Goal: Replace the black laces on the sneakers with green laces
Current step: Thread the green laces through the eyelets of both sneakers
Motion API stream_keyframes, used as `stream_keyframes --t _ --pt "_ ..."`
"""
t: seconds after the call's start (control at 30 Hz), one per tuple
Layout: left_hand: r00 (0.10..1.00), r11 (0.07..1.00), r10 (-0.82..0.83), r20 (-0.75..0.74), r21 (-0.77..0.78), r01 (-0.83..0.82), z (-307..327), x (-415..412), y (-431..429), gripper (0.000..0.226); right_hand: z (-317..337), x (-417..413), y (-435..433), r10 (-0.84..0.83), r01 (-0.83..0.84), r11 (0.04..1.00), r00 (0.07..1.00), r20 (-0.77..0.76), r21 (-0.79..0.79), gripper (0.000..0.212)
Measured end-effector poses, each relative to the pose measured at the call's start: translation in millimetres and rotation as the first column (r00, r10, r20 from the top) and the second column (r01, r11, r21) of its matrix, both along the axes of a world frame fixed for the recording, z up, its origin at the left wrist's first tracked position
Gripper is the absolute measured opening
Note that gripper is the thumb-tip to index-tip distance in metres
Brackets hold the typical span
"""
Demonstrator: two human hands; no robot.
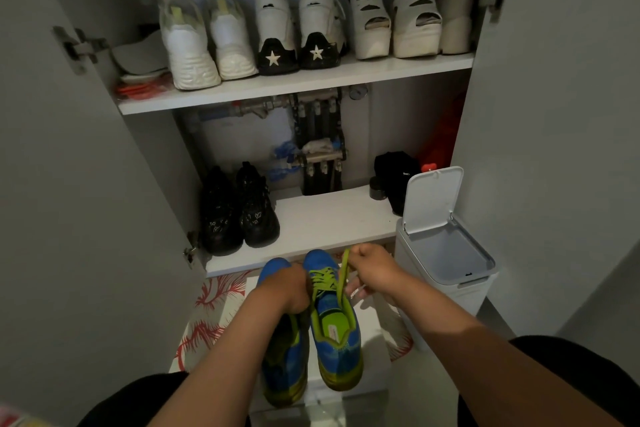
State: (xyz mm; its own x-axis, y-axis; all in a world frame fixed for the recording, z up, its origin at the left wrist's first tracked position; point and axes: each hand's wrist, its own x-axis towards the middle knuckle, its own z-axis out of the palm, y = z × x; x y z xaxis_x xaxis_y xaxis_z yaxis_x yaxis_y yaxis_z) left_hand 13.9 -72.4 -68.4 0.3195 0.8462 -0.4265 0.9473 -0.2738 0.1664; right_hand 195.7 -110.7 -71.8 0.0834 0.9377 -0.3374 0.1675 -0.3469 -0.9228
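Observation:
Two blue and lime-green sneakers lie side by side on a white surface in front of me, toes pointing away. The right sneaker (334, 319) has a green lace (343, 274) threaded across its front. My right hand (372, 267) pinches the free end of that lace and holds it up above the toe. My left hand (287, 286) rests over the left sneaker (284, 367), between the two shoes, gripping near its tongue; what its fingers hold is hidden. No black lace is visible.
An open shoe cabinet stands ahead, with white shoes on the upper shelf (294, 83) and black sneakers (239, 208) on the lower shelf. A white bin (446, 267) with raised lid stands right. A red-patterned mat (211, 315) lies underneath.

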Motion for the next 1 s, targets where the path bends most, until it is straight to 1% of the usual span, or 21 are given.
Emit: stream_keyframes --t 0.1,0.17,0.2,0.27,0.33,0.4,0.47,0.5,0.6,0.67,0.7,0.73,0.77,0.8,0.87,0.9,0.93,1.0 --pt "1.0 0.996 -0.016 0.009 0.091 0.016 4.4 0.7 -2.6 0.026 -2.8 -0.9 4.5 -0.022 0.02 0.999 0.996 0.081 0.033 0.019" --pt "1.0 0.991 -0.019 0.011 0.134 0.017 10.0 -3.0 0.2 0.026 -6.3 2.8 9.7 -0.031 0.01 0.996 0.967 0.254 0.086 0.021" --pt "1.0 0.989 -0.015 0.005 0.146 0.014 13.8 -7.0 1.8 0.026 -8.3 6.0 11.6 -0.013 -0.03 0.994 0.922 0.386 0.105 0.023" --pt "0.998 0.992 0.028 0.055 0.118 -0.034 19.0 -17.0 6.8 0.025 -10.0 11.5 12.1 0.05 -0.102 0.994 0.791 0.61 0.05 0.022" --pt "0.983 0.993 0.081 0.167 0.069 -0.094 22.8 -28.8 11.5 0.023 -11.7 15.7 11.6 0.115 -0.107 0.993 0.7 0.705 -0.056 0.017" --pt "0.974 0.991 0.097 0.207 0.066 -0.112 30.8 -36.0 12.1 0.02 -14.2 19.0 11.4 0.182 -0.092 0.983 0.64 0.746 -0.16 0.023" --pt "0.98 0.992 0.1 0.171 0.056 -0.111 38.8 -39.4 10.2 0.016 -17.0 20.3 10.2 0.23 -0.086 0.971 0.575 0.785 -0.222 0.03" --pt "0.991 0.995 0.091 0.097 0.041 -0.095 39.2 -41.2 10.4 0.015 -18.7 19.6 9.1 0.248 -0.092 0.967 0.553 0.795 -0.238 0.031" --pt "0.986 0.996 0.055 -0.159 -0.054 -0.065 38.4 -46.1 4.7 0.03 -25.7 14.5 6.8 0.32 -0.142 0.947 0.514 0.796 -0.289 0.035" --pt "0.972 0.995 0.018 -0.234 -0.088 -0.039 32.5 -46.9 2.8 0.031 -27.8 10.9 6.7 0.332 -0.142 0.942 0.51 0.794 -0.303 0.038" --pt "0.969 0.997 -0.003 -0.246 -0.078 -0.017 30.0 -45.3 2.7 0.03 -26.8 9.4 6.8 0.334 -0.148 0.942 0.508 0.794 -0.302 0.04" --pt "0.971 0.999 -0.019 -0.24 -0.042 0.009 28.7 -43.0 2.9 0.031 -25.9 7.9 7.5 0.325 -0.156 0.945 0.505 0.8 -0.286 0.04" --pt "0.983 1.0 -0.024 -0.183 0.003 0.025 25.9 -40.0 4.2 0.031 -24.9 6.4 8.3 0.304 -0.169 0.953 0.506 0.807 -0.253 0.04" --pt "0.994 0.999 -0.023 -0.109 0.046 0.029 23.6 -36.1 5.9 0.031 -23.3 4.7 9.3 0.277 -0.188 0.96 0.527 0.804 -0.208 0.042" --pt "0.999 0.99 -0.04 0.011 0.135 0.038 19.0 -28.4 7.0 0.027 -21.5 0.8 11.9 0.244 -0.252 0.961 0.6 0.762 -0.11 0.042" --pt "0.998 0.987 -0.052 0.038 0.154 0.046 16.7 -24.0 6.4 0.025 -20.6 -1.6 12.8 0.254 -0.293 0.953 0.626 0.737 -0.079 0.037" --pt "0.996 0.986 -0.066 0.054 0.155 0.057 13.0 -20.1 6.3 0.024 -20.3 -4.3 13.3 0.277 -0.335 0.94 0.632 0.724 -0.068 0.032" --pt "0.994 0.99 -0.082 0.072 0.118 0.073 4.3 -13.3 5.4 0.023 -21.7 -7.9 14.5 0.312 -0.382 0.921 0.605 0.732 -0.077 0.025"
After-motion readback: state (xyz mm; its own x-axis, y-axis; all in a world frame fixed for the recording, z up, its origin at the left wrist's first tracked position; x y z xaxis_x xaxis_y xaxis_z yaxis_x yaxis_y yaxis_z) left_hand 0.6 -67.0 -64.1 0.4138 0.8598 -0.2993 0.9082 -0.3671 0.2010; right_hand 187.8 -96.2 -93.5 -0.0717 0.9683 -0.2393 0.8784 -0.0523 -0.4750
